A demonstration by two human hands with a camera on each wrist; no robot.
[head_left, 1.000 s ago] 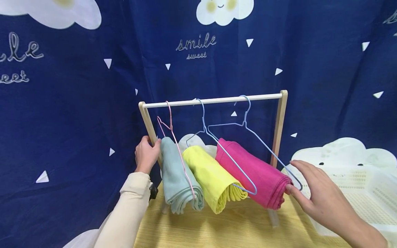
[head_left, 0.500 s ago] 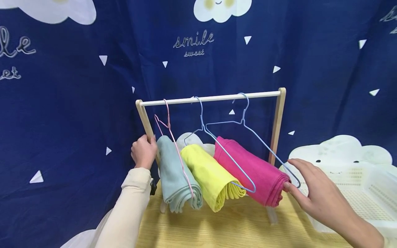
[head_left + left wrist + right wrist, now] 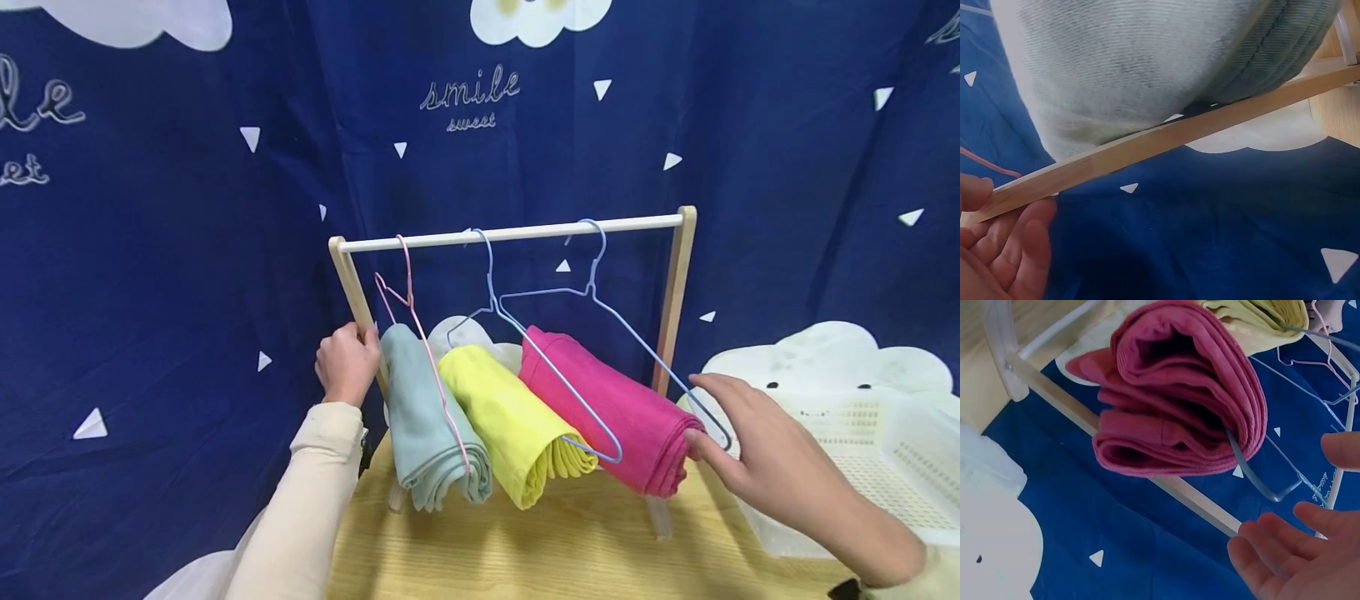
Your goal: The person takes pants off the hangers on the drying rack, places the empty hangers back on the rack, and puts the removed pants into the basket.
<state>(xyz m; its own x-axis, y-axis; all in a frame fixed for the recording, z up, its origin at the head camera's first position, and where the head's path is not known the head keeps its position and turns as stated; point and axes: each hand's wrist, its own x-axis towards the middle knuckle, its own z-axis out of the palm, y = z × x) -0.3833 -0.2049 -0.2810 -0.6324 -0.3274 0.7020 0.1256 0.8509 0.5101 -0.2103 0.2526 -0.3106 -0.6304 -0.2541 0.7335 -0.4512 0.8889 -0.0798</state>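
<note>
While the left hand [image 3: 348,362] curls its fingers and thumb round the left post of a pale, smooth wooden rack [image 3: 674,292], the right hand [image 3: 783,462] hovers with fingers loosely extended, holding nothing, near the end of a slim blue wire hanger [image 3: 592,282].

With a rolled, bright yellow cloth bundle [image 3: 510,425] as the centre of a clock dial in the head view, a pale teal cloth bundle [image 3: 416,408] hangs at nine o'clock and a magenta cloth bundle [image 3: 630,404] towards three. The left hand is between nine and ten, the right hand at three, and a round white rail [image 3: 517,233] crosses at twelve, carrying that hanger, a second blue wire hanger [image 3: 492,287] and a pink wire hanger [image 3: 410,296].

The step in hand appears to be steadying the rack and tidying the hung row; the next move would call for a light nudge at the right-hand hanger, with the rack held firm.

Close up, the teal cloth has a fine ribbed weave; the magenta one shows thick, soft, layered folds. The rack stands on a light wood-grain counter [image 3: 525,558]. Farther out at three o'clock sits a white perforated plastic basket [image 3: 885,492].
</note>
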